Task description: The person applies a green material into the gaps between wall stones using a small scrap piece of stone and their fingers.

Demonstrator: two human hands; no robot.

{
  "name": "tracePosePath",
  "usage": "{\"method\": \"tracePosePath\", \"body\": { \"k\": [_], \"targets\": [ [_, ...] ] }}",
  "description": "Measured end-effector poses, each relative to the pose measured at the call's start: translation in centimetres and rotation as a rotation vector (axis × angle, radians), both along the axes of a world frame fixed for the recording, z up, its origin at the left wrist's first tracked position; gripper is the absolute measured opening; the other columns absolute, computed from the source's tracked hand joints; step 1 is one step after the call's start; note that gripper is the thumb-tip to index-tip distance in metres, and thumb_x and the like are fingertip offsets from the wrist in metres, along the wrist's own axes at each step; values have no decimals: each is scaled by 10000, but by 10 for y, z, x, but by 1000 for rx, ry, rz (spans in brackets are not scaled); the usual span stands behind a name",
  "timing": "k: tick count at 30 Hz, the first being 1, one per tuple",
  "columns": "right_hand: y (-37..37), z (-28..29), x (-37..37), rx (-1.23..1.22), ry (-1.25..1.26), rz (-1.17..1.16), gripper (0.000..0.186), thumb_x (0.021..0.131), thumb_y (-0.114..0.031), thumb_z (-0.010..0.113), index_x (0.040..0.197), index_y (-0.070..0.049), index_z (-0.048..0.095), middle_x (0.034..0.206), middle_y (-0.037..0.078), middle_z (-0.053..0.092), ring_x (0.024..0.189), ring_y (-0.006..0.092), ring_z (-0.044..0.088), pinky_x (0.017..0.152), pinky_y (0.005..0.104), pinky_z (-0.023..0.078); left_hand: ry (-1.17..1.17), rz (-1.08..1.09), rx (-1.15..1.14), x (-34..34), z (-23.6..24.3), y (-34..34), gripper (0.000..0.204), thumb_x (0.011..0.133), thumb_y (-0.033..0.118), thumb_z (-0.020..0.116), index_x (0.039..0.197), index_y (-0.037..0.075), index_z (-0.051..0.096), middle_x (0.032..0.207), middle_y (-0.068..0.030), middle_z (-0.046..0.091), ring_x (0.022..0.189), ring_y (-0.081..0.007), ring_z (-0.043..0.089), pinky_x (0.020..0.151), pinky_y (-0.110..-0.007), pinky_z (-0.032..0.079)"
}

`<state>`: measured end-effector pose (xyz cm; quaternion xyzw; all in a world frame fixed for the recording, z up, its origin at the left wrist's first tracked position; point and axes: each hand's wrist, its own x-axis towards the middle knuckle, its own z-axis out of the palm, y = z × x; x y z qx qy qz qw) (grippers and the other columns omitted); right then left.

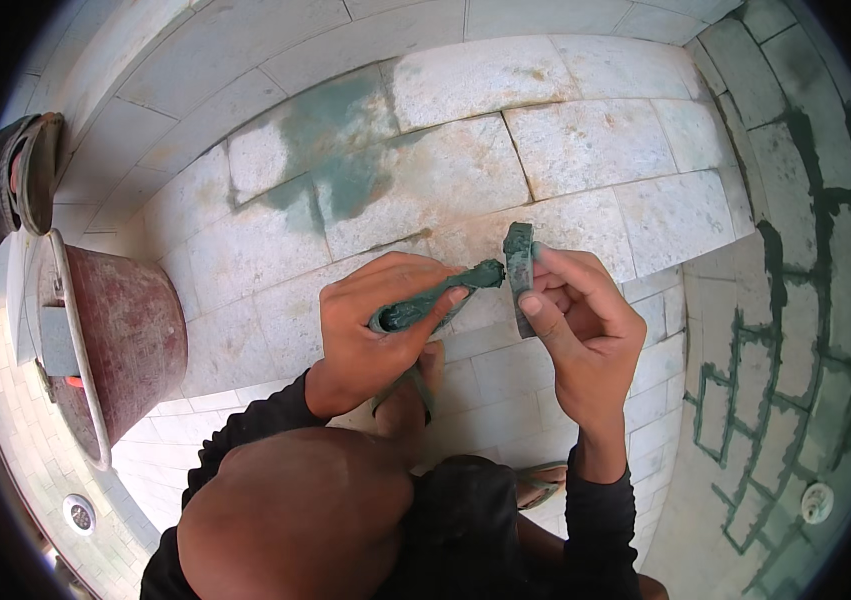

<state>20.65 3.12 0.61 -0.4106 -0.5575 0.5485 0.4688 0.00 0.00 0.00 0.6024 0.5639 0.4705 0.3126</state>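
Note:
My left hand (375,320) is closed around an elongated, rolled holder (405,311) smeared with dark green paste, with a lump of paste at its right end. My right hand (590,330) pinches a narrow flat strip (517,262) between thumb and fingers, held upright with green paste on its upper part. The strip is just right of the lump; whether they touch I cannot tell. Behind my hands is a ledge of pale stone tiles (585,145) with a green stain.
A reddish bucket (135,350) with a grey block at its rim stands at left, below a pair of worn shoes (35,175). Green-lined tiling (775,370) covers the right side, with a round fitting (815,500). My legs and sandalled feet are below my hands.

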Motion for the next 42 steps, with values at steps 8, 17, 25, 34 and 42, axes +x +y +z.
{"method": "tracePosePath", "body": {
  "k": [8, 17, 25, 34, 42],
  "targets": [
    [-15, 20, -8, 361, -453, -96, 355, 762, 78, 807, 1109, 17, 764, 985, 111, 661, 771, 163, 642, 676, 262, 516, 23, 28, 66, 6, -6, 6, 176, 768, -46, 824, 937, -16, 785, 944, -167, 777, 853, -269, 768, 769, -326, 599],
    [-21, 17, 4, 418, -498, -104, 396, 702, 102, 780, 1083, -3, 769, 940, 92, 639, 738, 175, 620, 626, 273, 502, 10, -22, 102, 8, -10, 5, 216, 756, -61, 817, 963, -8, 788, 957, -168, 780, 852, -267, 775, 760, -318, 604],
    [-25, 21, 16, 364, -526, -91, 389, 628, 95, 767, 1006, 5, 771, 917, 101, 665, 745, 189, 635, 650, 273, 497, 43, -23, 84, 8, -6, 5, 222, 753, -68, 814, 965, -9, 787, 952, -165, 778, 879, -281, 774, 784, -322, 609],
    [-21, 27, 16, 121, -406, -182, 280, 829, 44, 691, 1101, 9, 750, 915, 125, 660, 759, 174, 629, 664, 280, 501, 108, -81, 147, 11, -4, 10, 267, 752, -73, 802, 1010, -4, 790, 963, -160, 776, 908, -287, 760, 800, -338, 602],
    [-24, 33, 17, -62, -428, -203, 190, 942, 12, 642, 1109, 29, 732, 835, 142, 683, 749, 184, 652, 675, 294, 491, 226, -141, 225, 16, -4, 7, 451, 635, -75, 743, 1075, 13, 786, 993, -140, 776, 943, -309, 747, 816, -352, 599]
  ]
}}
